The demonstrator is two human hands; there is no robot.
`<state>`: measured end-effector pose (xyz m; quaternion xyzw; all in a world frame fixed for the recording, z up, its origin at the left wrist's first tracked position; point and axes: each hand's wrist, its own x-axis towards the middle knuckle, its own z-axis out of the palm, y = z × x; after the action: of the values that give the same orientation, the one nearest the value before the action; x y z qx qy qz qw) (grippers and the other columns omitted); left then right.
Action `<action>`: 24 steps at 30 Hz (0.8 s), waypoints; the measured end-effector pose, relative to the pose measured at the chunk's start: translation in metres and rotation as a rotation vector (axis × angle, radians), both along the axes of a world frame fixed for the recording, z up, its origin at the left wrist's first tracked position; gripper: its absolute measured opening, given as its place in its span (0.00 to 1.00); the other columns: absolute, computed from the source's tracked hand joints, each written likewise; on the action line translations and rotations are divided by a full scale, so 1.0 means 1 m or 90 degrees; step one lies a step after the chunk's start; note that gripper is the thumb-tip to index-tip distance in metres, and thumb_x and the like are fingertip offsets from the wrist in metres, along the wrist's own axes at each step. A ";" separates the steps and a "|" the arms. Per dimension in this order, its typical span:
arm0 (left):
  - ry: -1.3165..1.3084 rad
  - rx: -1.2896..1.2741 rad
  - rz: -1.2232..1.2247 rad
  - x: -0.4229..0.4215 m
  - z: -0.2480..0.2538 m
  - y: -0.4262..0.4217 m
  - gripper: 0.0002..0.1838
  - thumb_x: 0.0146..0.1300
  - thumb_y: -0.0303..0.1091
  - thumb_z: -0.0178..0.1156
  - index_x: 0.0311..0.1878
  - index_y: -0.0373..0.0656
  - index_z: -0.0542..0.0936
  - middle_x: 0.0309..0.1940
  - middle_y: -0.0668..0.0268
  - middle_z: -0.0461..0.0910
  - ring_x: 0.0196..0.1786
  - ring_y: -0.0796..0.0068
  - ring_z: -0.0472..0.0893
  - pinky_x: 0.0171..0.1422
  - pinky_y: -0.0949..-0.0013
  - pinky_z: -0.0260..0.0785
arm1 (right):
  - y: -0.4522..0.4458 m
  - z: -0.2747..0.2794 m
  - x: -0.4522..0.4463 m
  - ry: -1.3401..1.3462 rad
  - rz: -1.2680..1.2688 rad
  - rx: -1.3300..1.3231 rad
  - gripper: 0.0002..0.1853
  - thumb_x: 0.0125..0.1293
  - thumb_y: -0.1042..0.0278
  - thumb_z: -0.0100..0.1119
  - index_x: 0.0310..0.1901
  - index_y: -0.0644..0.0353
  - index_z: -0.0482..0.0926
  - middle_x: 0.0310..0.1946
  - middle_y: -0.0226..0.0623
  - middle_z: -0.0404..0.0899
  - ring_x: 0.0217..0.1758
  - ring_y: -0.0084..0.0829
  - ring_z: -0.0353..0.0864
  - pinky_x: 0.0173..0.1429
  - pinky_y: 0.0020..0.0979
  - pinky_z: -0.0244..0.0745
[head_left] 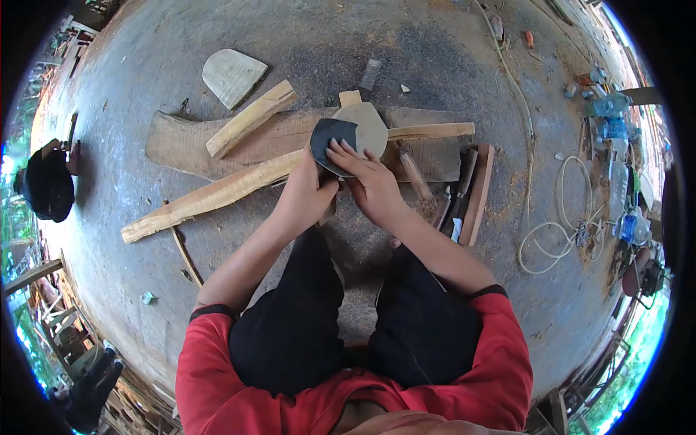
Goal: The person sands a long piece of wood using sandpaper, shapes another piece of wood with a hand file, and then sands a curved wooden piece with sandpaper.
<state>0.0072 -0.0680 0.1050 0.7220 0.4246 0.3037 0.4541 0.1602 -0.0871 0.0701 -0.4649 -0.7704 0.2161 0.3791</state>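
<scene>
A pale, flat wooden piece with a rounded edge (371, 125) is held up between my hands, above the boards. My left hand (310, 183) grips its near left side, with most of the fingers hidden behind it. On its face lies a dark sheet that looks like sandpaper (328, 138). My right hand (368, 180) presses this sheet against the wood, fingers bent over it and close together. Beneath are a wide plank (177, 148), a long wooden strip (210, 196) and a short wooden block (250, 119).
Dark-handled blades (464, 174) lie beside a reddish wooden bar (480, 192). A rounded wooden slab (233, 76) rests farther off on the concrete floor (312, 29). At right are a coiled pale cord (544, 264) and plastic bottles (615, 130). Another person in dark clothes (51, 181) is at left.
</scene>
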 end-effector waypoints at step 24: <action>-0.100 -0.316 0.100 0.002 0.009 -0.007 0.32 0.55 0.14 0.45 0.65 0.33 0.51 0.52 0.56 0.67 0.53 0.71 0.71 0.57 0.70 0.64 | 0.010 -0.048 0.037 -0.130 -0.124 -0.129 0.27 0.53 0.84 0.48 0.56 0.50 0.70 0.59 0.32 0.68 0.62 0.30 0.67 0.65 0.48 0.52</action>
<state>0.0092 -0.0748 0.1135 0.5275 0.5040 0.2798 0.6241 0.1976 -0.0769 0.0217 -0.5926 -0.7305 0.2066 0.2694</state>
